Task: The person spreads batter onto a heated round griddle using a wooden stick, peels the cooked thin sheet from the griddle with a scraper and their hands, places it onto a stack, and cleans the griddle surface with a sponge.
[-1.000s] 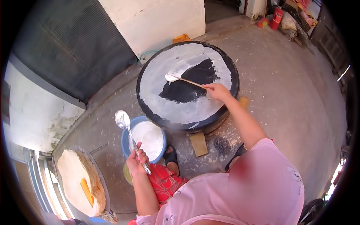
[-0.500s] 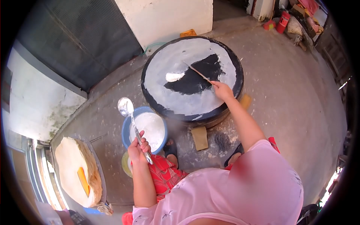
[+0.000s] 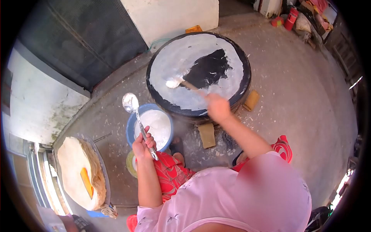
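My left hand (image 3: 144, 145) is closed around the handle of a metal ladle (image 3: 130, 103), whose bowl is coated with white batter. Below the ladle stands a blue basin (image 3: 129, 129) holding more white batter (image 3: 156, 123). My right hand (image 3: 218, 107), slightly blurred, grips a thin wooden spreader (image 3: 190, 85) over a large round black griddle (image 3: 247, 83). A pale layer of batter (image 3: 170, 62) covers most of the griddle, with a bare black patch around the middle. At the spreader's far end lies a white lump of batter (image 3: 173, 82).
To the left, a stack of thin round pancakes (image 3: 73, 174) carries a yellow strip-like object (image 3: 86, 181). A tan block (image 3: 207, 136) sits at the griddle's near edge, another block (image 3: 251, 100) at its right. A red canister (image 3: 291, 19) stands at the far right.
My right hand has moved left and nearer to me, swinging the spreader's far end down to the lump of batter. The lump has shifted slightly left. My left hand still holds the ladle.
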{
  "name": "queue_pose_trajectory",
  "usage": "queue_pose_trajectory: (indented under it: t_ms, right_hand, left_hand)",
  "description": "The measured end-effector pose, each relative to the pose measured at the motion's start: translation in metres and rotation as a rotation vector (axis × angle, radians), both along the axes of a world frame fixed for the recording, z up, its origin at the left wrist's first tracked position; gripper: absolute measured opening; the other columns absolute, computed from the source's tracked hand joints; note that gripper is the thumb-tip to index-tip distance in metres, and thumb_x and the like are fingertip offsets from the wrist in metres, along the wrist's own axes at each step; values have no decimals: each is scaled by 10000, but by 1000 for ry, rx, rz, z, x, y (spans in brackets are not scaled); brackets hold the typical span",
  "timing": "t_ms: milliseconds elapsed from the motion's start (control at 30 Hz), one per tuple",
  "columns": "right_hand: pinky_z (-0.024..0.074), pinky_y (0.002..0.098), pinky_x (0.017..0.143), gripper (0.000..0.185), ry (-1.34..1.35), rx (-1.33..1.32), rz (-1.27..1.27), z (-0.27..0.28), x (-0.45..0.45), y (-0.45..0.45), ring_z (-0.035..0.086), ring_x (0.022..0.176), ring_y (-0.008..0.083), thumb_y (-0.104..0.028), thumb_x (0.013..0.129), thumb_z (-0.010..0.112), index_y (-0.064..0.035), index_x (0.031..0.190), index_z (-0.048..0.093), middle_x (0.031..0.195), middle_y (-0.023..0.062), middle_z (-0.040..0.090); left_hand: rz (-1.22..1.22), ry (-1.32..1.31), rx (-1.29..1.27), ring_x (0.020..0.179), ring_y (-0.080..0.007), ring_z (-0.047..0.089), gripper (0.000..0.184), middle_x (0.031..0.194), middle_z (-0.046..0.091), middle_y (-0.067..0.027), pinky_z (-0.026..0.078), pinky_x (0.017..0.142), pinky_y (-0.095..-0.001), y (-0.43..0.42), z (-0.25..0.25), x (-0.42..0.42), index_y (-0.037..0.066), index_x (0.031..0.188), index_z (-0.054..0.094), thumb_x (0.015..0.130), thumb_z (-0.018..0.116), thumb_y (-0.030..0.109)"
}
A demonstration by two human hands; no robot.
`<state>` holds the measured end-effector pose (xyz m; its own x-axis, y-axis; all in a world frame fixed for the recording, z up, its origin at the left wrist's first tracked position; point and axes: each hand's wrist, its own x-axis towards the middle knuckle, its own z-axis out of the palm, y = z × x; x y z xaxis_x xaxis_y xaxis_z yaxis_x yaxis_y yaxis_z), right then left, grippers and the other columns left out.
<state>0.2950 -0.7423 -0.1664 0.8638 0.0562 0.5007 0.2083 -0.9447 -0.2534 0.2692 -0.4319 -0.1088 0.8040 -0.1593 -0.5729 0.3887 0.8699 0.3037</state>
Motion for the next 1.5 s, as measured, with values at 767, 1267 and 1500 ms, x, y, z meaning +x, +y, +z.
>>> queue_pose_trajectory:
  t_ms: [767, 1267, 1500]
  right_hand:
    - [479, 383, 627, 465, 223, 174, -363, -7, 20, -41, 581, 718, 272, -48, 680, 495, -198, 1118, 545, 784, 85, 558]
    - [485, 386, 623, 326, 219, 32, -241, -16, 10, -61, 578, 711, 276, -78, 753, 488, -112, 1071, 553, 826, 100, 552]
    - [484, 394, 671, 316, 290, 28, -573, 4, 25, -122, 581, 781, 288, -120, 759, 501, -100, 1071, 543, 841, 113, 553]
  left_hand:
    - [-9, 2, -7, 473, -107, 388, 327, 689, 466, -62, 316, 378, -213, 1, -1, 1, -34, 1090, 470, 902, 341, 200]
    - [17, 16, -21, 466, -107, 394, 337, 678, 464, -63, 321, 377, -224, -1, -4, 5, -43, 1105, 456, 904, 346, 203]
    - [6, 18, -24, 467, -108, 397, 343, 682, 471, -67, 318, 378, -219, -1, -5, 4, -46, 1114, 453, 902, 347, 202]
